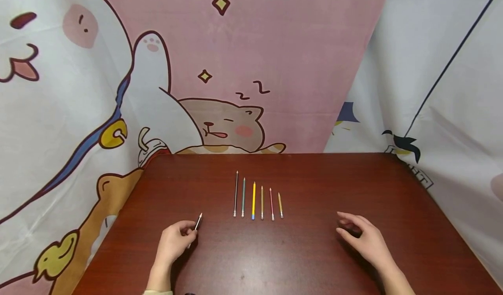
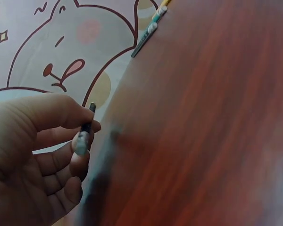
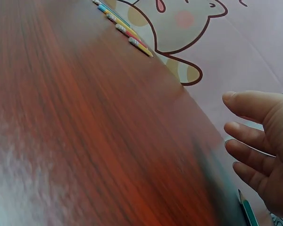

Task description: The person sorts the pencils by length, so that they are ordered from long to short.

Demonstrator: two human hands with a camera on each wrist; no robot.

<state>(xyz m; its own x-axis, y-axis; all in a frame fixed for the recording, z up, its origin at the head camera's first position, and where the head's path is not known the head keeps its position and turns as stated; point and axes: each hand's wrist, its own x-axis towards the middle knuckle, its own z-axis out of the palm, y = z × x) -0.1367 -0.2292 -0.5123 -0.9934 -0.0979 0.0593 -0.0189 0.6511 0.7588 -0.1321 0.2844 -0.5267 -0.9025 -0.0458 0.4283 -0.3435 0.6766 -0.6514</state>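
On the left side of the table, my left hand (image 1: 174,241) pinches a dark pencil (image 1: 198,221) between thumb and fingers. Its sharpened tip points away from me, and its pale eraser end (image 2: 80,147) faces the left wrist camera. My right hand (image 1: 366,237) hovers at the right with fingers loosely bent and apart, gripping nothing visible. A green pencil (image 3: 247,212) shows below that hand in the right wrist view; the head view hides it. Between the hands lies a row of pencils: black (image 1: 236,194), teal (image 1: 243,198), yellow (image 1: 253,201), brownish (image 1: 262,203), red (image 1: 271,204) and short yellow (image 1: 280,206).
The reddish-brown table (image 1: 306,251) reaches back to a cartoon-printed cloth (image 1: 298,59) hanging behind it and along both sides. The row's tips point toward the cloth, its eraser ends toward me. Light glares on the table's near middle.
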